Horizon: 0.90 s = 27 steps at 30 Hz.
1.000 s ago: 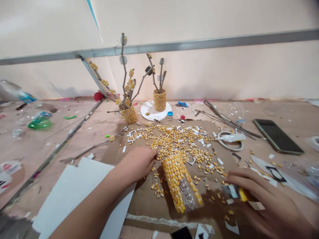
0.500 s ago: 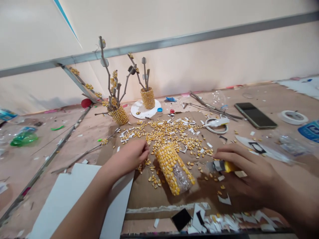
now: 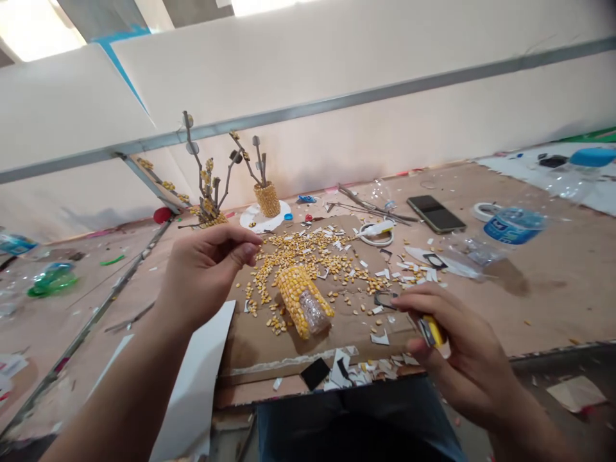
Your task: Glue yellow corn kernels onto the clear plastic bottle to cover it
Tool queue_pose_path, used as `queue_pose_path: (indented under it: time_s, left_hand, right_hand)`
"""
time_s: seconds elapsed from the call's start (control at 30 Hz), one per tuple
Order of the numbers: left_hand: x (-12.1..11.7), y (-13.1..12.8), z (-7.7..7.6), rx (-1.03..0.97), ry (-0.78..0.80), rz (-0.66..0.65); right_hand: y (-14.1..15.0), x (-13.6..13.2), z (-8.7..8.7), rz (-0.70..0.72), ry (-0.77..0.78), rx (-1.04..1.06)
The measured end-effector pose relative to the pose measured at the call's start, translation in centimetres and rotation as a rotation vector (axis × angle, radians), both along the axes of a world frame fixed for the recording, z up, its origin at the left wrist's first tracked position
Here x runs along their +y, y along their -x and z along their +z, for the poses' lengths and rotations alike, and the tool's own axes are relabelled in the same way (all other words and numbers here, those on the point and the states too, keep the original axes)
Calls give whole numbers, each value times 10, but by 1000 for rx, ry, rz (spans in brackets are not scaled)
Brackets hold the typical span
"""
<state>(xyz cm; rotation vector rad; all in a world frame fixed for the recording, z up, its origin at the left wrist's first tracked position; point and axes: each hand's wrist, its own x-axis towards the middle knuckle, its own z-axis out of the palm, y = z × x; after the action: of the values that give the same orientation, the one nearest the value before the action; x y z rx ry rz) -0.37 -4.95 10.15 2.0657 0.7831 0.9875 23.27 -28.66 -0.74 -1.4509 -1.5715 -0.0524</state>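
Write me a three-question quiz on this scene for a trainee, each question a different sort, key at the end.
1. True or false: the right hand holds a yellow tool.

2. Multiple choice: where is the phone, seen from the camera, relative to the cylinder lying among the kernels?
A. On top of it
B. To its left
C. To its right

3. Fill in: the plate bears a pot with ____ standing in it.

Key: 1. True. 2. C. 3. Twigs.
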Motion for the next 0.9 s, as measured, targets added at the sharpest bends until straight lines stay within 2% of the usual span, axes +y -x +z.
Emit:
queue_pose_path:
  time_s: [0.07, 0.1, 0.23, 0.3, 0.33, 0.4, 0.47, 0.6, 0.73, 0.9]
  left_hand:
    - [-33, 4, -10, -56, 132, 5]
    - [-52, 6, -21, -103, 263, 6]
    - [-131, 1, -81, -253, 931, 79]
    - [-160, -8, -104, -258, 1161, 68]
    - [-172, -13, -111, -273, 1227, 59]
    - [-186, -23, -120, -296, 1284, 23]
    - [-193, -31, -123, -294, 1270, -31]
    - [-195, -38, -126, -233, 1203, -127]
    - [-193, -38, -131, -151, 1155, -167]
    - [-190, -40, -133, -161, 1172, -146]
  right_hand:
    - [15, -12, -13, -20, -19, 116]
    - [22, -17, -19, -29, -24, 161]
    - [49, -29, -30, -53, -1, 225]
    - [57, -33, -29, -32, 28, 254]
    - [59, -34, -27, -6, 25, 267]
    - [61, -37, -26, 70, 0, 281]
    - [59, -41, -25, 132, -18, 287]
    - [56, -46, -25, 141, -11, 286]
    - [53, -46, -27, 82, 7, 250]
    - [42, -47, -32, -193, 65, -5]
